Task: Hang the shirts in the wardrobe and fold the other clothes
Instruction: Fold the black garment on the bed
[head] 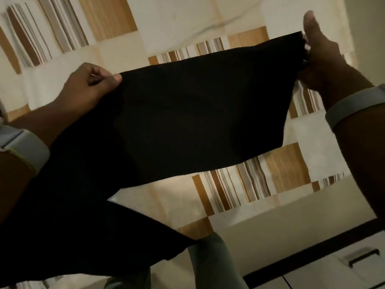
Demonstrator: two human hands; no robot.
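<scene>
A black garment (187, 113) is stretched out in the air above a bed. My left hand (89, 84) pinches its upper left corner between thumb and curled fingers. At the upper right, my right hand (320, 59) grips the opposite corner, thumb pointing up. The cloth hangs taut between both hands and drapes down toward the lower left, covering part of my left forearm. What kind of garment it is cannot be told. Each wrist bears a pale band.
The bed's patchwork cover (187, 24) of cream, tan and striped squares fills the background. My leg in grey-green trousers (210, 261) shows at the bottom. A white drawer unit with a dark handle (362, 257) stands at the lower right.
</scene>
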